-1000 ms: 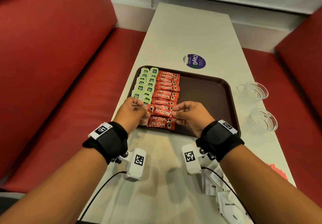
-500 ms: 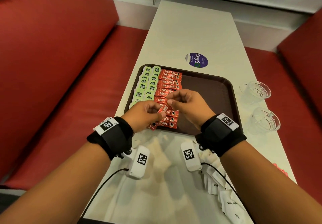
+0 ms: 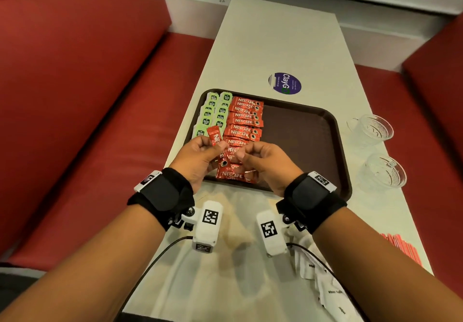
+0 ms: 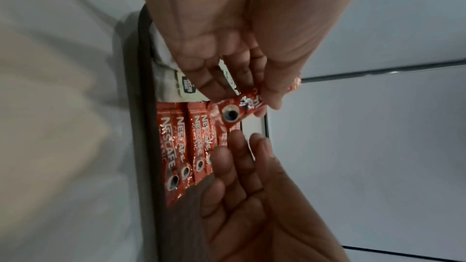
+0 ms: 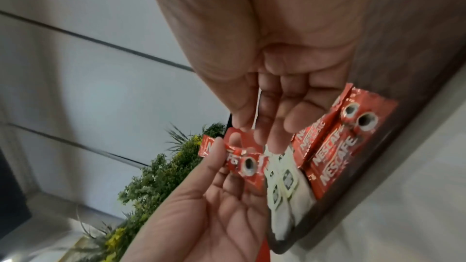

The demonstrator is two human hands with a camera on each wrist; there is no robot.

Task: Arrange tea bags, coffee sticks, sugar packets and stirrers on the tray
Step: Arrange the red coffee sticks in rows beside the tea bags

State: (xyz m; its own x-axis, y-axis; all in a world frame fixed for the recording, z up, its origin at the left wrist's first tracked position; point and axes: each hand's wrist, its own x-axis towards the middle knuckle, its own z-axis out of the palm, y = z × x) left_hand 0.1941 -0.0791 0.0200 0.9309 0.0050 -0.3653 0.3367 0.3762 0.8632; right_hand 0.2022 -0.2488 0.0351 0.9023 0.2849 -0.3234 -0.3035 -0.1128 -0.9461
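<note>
A coffee stick (image 3: 216, 137) is pinched in the left hand (image 3: 200, 157) above the tray (image 3: 300, 131) at 9 o'clock; the right hand (image 3: 260, 165) is curled, empty — the stick is best laid flat, squared to the red row (image 3: 244, 126).

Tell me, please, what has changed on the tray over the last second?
The left hand has lifted one coffee stick off the red row and turned it upright; the right hand has let go of it. The tea bags and tray stayed put.
</note>
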